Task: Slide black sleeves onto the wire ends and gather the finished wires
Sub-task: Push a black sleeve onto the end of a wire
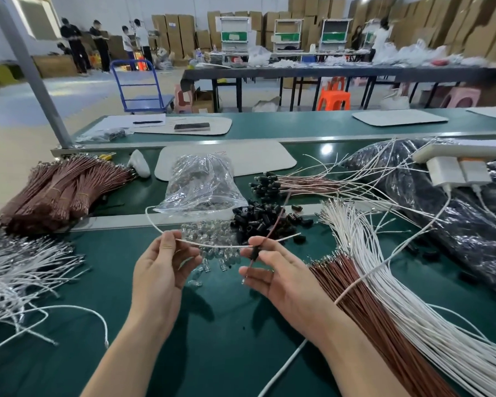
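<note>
My left hand [161, 267] pinches a white wire [212, 245] that runs level across to my right hand [278, 273]. In the right hand's fingertips sits a black sleeve [254, 253] threaded on a brown wire [275, 224] that slants up and away. A heap of loose black sleeves [258, 219] lies just beyond the hands. Behind it rests a gathered bunch of wires with sleeves fitted [269, 183]. Bare brown wires [364, 305] and bare white wires [390, 276] fan out to the right.
A clear bag [201, 181] and small clear bulbs [212, 255] lie in the middle. Bundled brown wires [60, 187] and loose white wires [17, 270] fill the left. A black plastic bag [455, 224] with a power strip [458, 153] sits at the right. People stand far behind.
</note>
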Demonstrator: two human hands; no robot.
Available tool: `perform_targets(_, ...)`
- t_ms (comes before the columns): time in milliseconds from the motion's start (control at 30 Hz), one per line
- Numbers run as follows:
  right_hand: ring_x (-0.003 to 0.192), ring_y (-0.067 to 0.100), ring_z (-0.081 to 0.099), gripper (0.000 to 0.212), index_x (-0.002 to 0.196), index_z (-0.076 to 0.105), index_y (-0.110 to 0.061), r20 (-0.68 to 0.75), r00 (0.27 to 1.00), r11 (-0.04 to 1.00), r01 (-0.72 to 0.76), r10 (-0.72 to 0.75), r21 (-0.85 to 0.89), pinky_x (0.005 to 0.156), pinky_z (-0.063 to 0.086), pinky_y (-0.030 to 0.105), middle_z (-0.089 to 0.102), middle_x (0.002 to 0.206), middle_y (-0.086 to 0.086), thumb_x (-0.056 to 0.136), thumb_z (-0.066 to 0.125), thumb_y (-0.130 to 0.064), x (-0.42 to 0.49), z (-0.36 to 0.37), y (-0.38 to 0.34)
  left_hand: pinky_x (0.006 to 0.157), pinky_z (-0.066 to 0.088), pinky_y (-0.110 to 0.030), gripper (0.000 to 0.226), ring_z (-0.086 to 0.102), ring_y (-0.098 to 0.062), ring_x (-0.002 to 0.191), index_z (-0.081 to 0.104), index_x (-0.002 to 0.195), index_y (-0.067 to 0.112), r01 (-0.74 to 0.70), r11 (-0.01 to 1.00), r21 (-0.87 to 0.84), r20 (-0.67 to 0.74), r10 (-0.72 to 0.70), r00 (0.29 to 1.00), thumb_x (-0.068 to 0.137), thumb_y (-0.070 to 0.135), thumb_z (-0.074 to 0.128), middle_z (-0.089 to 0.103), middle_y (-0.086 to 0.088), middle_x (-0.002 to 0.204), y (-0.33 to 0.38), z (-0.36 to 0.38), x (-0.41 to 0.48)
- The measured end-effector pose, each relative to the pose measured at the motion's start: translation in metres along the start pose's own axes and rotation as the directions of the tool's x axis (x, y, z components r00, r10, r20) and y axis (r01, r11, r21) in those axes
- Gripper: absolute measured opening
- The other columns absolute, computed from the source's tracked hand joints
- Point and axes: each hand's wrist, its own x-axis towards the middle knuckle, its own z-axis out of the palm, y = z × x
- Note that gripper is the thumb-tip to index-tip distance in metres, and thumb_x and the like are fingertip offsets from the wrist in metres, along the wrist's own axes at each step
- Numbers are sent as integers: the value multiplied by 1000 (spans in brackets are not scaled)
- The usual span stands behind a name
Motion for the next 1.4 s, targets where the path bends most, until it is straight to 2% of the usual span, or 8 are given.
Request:
perform_targets(167,81,21,73,29,108,72,-13,-45,994,995,95,-96,-17,72,60,29,74,115,9,104,45,-4,2,-4,-4,53,57,-26,28,61,-12,57,65,90,15,-26,1000,6,18,26,999,107,26,46,62,1,66,4,-6,0)
perform_targets(267,84,21,72,26,110,70,-11,-44,993,993,110,-112,-43,74,59,29,75,110,9,104,46,-5,3,-4,1,49,53,-26,30,58,-12,54,65,95,16,51,998,-24,35,-50,998,101,43,51,62,2,67,2,2,-3)
perform_targets(367,85,21,72,25,111,70,-10,-20,991,990,129,-130,-53,76,58,27,74,108,10,104,46,-4,4,-1,6,52,55,-27,46,63,-14,61,67,102,15,74,988,135,223,-103,969,75,51,70,68,-2,78,-13,14,-15)
perform_targets(467,86,21,72,29,109,71,-9,31,993,992,117,-116,-40,77,58,28,74,107,12,104,43,-2,3,0,9,62,58,-27,44,68,-17,75,70,106,14,25,953,301,338,-131,932,76,46,71,73,-9,89,-29,19,-27)
perform_targets(667,79,23,73,35,94,74,-13,-61,993,992,102,-97,80,73,60,31,74,103,16,102,42,0,5,-3,0,61,58,-24,22,71,-15,75,67,100,9,-34,957,287,251,-41,967,89,28,63,76,-6,86,-34,19,-22)
perform_targets(900,82,24,73,29,100,73,-12,-228,968,942,173,-108,288,74,61,32,72,91,14,101,47,0,4,-19,-16,60,58,-26,16,71,-16,72,61,98,11,-19,994,112,106,7,994,101,23,51,75,-4,85,-23,8,-10)
perform_targets(1167,81,21,73,16,111,66,-3,-284,952,911,216,-116,352,79,62,31,71,87,13,99,56,-8,1,-22,-19,58,57,-25,15,68,-13,69,58,100,12,-87,967,239,159,49,986,106,18,45,74,1,83,-28,6,-11)
perform_targets(1400,88,23,75,31,112,71,-8,-217,967,915,204,-133,349,79,63,37,73,96,11,83,61,-6,-1,-22,-21,57,56,-25,14,68,-15,70,57,100,11,-100,963,250,210,47,976,105,18,45,74,-1,86,-27,6,-12)
